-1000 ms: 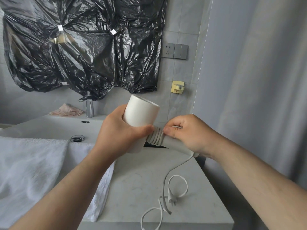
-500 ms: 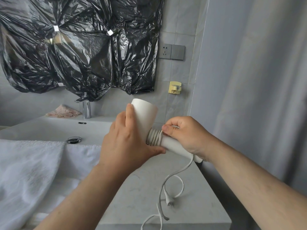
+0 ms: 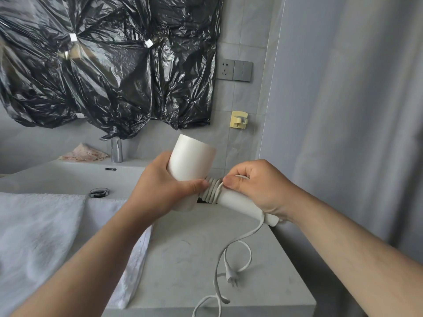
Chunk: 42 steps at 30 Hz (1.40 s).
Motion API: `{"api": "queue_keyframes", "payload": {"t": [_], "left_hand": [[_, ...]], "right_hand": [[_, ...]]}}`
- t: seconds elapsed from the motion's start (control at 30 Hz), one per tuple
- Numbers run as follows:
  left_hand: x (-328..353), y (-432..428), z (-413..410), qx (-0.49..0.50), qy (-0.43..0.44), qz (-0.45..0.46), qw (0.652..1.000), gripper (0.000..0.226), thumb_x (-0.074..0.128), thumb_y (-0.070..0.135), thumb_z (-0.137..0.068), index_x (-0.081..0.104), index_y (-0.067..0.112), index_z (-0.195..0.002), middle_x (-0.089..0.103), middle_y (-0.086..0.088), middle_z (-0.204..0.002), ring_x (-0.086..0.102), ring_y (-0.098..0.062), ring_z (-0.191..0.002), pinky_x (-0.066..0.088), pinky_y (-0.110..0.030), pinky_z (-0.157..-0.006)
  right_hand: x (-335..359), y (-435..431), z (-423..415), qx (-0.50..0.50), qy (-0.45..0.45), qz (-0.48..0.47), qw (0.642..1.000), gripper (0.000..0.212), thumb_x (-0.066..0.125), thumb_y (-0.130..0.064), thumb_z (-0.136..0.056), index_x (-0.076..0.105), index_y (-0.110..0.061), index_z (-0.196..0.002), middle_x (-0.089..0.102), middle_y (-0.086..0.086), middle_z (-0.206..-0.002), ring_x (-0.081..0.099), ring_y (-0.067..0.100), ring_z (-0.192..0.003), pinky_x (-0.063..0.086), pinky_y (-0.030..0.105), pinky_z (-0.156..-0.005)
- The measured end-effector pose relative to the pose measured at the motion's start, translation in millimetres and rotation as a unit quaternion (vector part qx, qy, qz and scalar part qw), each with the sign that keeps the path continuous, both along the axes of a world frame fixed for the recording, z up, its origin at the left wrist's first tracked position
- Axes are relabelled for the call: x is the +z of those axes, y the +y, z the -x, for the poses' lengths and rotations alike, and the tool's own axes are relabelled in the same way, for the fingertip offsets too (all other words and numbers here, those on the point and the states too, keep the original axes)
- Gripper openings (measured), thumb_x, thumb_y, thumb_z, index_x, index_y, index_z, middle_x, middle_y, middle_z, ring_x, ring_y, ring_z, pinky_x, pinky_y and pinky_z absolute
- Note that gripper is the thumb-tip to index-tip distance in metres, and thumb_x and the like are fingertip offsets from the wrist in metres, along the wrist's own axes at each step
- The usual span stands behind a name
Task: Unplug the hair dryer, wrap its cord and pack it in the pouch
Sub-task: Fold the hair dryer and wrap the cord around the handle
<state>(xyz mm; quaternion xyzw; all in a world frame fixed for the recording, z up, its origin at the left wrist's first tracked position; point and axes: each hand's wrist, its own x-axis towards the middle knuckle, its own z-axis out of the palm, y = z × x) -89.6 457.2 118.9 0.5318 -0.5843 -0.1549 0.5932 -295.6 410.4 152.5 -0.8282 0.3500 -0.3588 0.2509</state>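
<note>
Two hands, left hand (image 3: 160,191) and right hand (image 3: 258,188), both gripping one hair dryer (image 3: 192,161). One cord (image 3: 238,245), ending in one plug (image 3: 231,279) with two prongs; turns round the handle too tightly packed to count. At left, one white towel (image 3: 34,236). Farther back, one sink (image 3: 57,177), one drain (image 3: 99,192), one faucet (image 3: 116,152), one pinkish cloth (image 3: 83,153). On the far wall, one socket (image 3: 225,69), one switch plate (image 3: 242,70) with two rockers, one yellow hook (image 3: 238,120), one spread of black plastic (image 3: 103,76). At right, one curtain (image 3: 354,110).
</note>
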Motion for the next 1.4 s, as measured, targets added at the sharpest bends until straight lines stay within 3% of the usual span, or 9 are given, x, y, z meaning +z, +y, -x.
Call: {"api": "queue_keyframes", "payload": {"t": [0.1,0.2,0.37,0.53,0.67,0.77,0.93,1.1,1.4], "left_hand": [[8.8,7.5,-1.1,0.047,-0.071,0.044,0.995,0.068,0.091,0.044,-0.047,0.057,0.038,-0.106,0.064,0.016,-0.093,0.061,0.002,-0.084,0.052,-0.027,-0.065],[18.0,14.9,-1.4,0.089,-0.154,0.077,0.981,0.077,0.085,0.052,-0.047,0.052,0.044,-0.116,0.063,0.019,-0.095,0.063,-0.008,-0.089,0.054,-0.035,-0.072],[26.1,19.7,-0.3,0.09,-0.28,0.104,0.95,0.083,0.068,0.064,-0.044,0.048,0.043,-0.122,0.066,0.016,-0.102,0.063,-0.017,-0.093,0.053,-0.038,-0.075],[22.8,17.2,-9.5,-0.008,-0.172,0.078,0.982,0.074,0.081,0.052,-0.04,0.056,0.055,-0.109,0.066,0.022,-0.097,0.064,-0.004,-0.09,0.059,-0.033,-0.065],[20.5,18.9,-13.2,-0.077,-0.086,0.072,0.991,0.068,0.086,0.044,-0.039,0.064,0.046,-0.104,0.068,0.013,-0.098,0.067,-0.006,-0.085,0.057,-0.021,-0.059],[17.7,16.8,-17.4,-0.137,-0.024,0.075,0.987,0.064,0.088,0.038,-0.043,0.07,0.029,-0.104,0.071,-0.005,-0.098,0.067,-0.013,-0.084,0.058,-0.03,-0.068],[11.2,9.7,-19.7,-0.192,0.091,0.067,0.975,0.058,0.09,0.033,-0.045,0.072,0.023,-0.099,0.071,-0.01,-0.092,0.066,-0.025,-0.084,0.057,-0.042,-0.07],[5.1,6.1,-7.2,-0.175,0.179,0.089,0.964,0.042,0.084,0.03,-0.051,0.073,0.021,-0.09,0.07,-0.01,-0.085,0.064,-0.027,-0.078,0.055,-0.043,-0.066],[21.4,7.9,7.5,-0.031,0.219,0.144,0.964,0.046,0.084,0.04,-0.049,0.07,0.018,-0.087,0.071,-0.011,-0.083,0.064,-0.023,-0.074,0.057,-0.058,-0.068]], "right_hand": [[1.9,-2.4,2.4,-0.018,0.029,0.012,0.999,0.019,0.071,-0.032,-0.086,0.074,-0.016,-0.077,0.075,0.005,-0.079,0.062,0.011,-0.064,0.051,0.029,-0.066],[3.5,-6.6,1.9,-0.016,0.054,0.004,0.998,0.021,0.073,-0.029,-0.085,0.072,-0.014,-0.071,0.066,0.007,-0.065,0.056,0.01,-0.055,0.05,0.03,-0.062],[3.3,-9.9,-1.6,0.004,0.052,-0.023,0.998,0.013,0.079,-0.025,-0.077,0.073,-0.017,-0.069,0.071,0.001,-0.073,0.06,0.001,-0.061,0.049,0.022,-0.061],[1.0,-11.7,-2.3,0.04,0.033,-0.026,0.998,0.015,0.083,-0.026,-0.073,0.074,-0.015,-0.073,0.07,-0.004,-0.07,0.062,0.003,-0.068,0.052,0.027,-0.073],[-4.4,-8.8,-5.3,0.109,-0.041,-0.145,0.983,0.014,0.079,-0.017,-0.075,0.067,-0.009,-0.078,0.06,-0.009,-0.056,0.049,0.001,-0.047,0.036,0.015,-0.047],[-9.9,-8.6,-7.4,0.184,-0.107,-0.247,0.945,0.015,0.075,-0.021,-0.077,0.062,-0.014,-0.079,0.061,-0.003,-0.063,0.054,0.008,-0.053,0.042,0.02,-0.05],[-14.7,-13.1,-12.9,0.209,-0.187,-0.314,0.907,0.011,0.066,-0.024,-0.079,0.061,-0.014,-0.078,0.061,-0.008,-0.06,0.056,0.005,-0.049,0.047,0.017,-0.048],[-37.8,-5.4,-24.8,0.228,-0.412,-0.412,0.78,0.016,0.059,-0.01,-0.076,0.066,-0.02,-0.066,0.053,0.0,-0.057,0.043,0.011,-0.043,0.03,0.018,-0.039],[-27.0,23.2,-43.2,0.094,-0.406,-0.29,0.861,0.027,0.047,-0.007,-0.098,0.054,-0.014,-0.072,0.047,0.002,-0.058,0.034,0.011,-0.041,0.024,0.021,-0.037]]}}
